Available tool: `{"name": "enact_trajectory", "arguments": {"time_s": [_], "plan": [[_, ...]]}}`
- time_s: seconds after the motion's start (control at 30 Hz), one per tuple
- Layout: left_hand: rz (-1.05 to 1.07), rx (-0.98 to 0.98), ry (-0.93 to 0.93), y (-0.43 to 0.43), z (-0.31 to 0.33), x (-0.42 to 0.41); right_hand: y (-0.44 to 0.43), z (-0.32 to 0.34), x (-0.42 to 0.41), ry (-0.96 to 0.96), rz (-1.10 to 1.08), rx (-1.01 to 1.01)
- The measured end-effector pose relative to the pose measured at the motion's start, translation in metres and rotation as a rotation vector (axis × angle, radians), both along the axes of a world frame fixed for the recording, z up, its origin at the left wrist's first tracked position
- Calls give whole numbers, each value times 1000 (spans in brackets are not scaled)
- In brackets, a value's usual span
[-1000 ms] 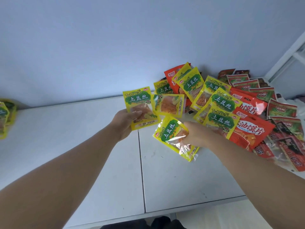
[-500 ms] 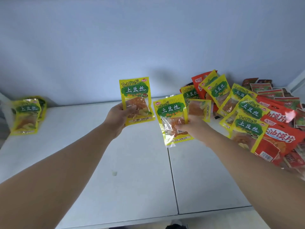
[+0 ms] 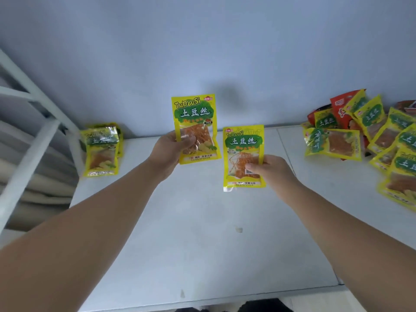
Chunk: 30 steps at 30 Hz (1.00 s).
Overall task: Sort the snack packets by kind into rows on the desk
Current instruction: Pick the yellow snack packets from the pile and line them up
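Two yellow packets are held upright over the desk (image 3: 202,233): the left hand (image 3: 167,152) grips the farther packet (image 3: 195,118), the right hand (image 3: 270,171) pinches the nearer packet (image 3: 242,145); a yellow stack (image 3: 101,152) lies far left.

white desk (image 3: 202,221), two groups
yellow packets (image 3: 101,152) stacked at far left; mixed yellow and red heap (image 3: 371,140) at far right

**Shiny packets, dull desk**

The packets (image 3: 194,129) are glossy plastic film, a bit crinkly, with clear windows catching glare. Same shine on the pile (image 3: 371,136) at the right. The desk (image 3: 202,244) looks smooth, matt white, with a few scuffs. The wall (image 3: 202,41) is flat matt paint. The frame (image 3: 33,143) looks like white-painted metal.
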<state>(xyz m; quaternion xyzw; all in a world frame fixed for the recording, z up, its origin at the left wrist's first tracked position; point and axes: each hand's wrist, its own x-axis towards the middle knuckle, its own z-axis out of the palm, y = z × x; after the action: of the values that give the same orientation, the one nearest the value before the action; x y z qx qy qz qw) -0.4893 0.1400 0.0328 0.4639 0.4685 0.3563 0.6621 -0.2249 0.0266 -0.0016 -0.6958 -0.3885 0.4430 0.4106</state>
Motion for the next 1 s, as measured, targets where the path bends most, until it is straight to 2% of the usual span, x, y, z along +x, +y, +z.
{"name": "enact_trajectory", "arguments": {"time_s": [0.1, 0.33, 0.7, 0.87, 1.0], "plan": [[36, 14, -2, 5, 0, -22, 14, 2, -25, 39, 20, 9], [183, 3, 118, -3, -8, -78, 57, -7, -76, 105, 114, -45], [534, -60, 516, 9, -46, -225, 91, -25, -209, 138, 212, -127], [496, -110, 611, 29, -74, -263, 103, -32, -265, 115, 200, -183], [473, -163, 607, 48, -83, -270, 115, -35, -303, 88, 248, -195]]}}
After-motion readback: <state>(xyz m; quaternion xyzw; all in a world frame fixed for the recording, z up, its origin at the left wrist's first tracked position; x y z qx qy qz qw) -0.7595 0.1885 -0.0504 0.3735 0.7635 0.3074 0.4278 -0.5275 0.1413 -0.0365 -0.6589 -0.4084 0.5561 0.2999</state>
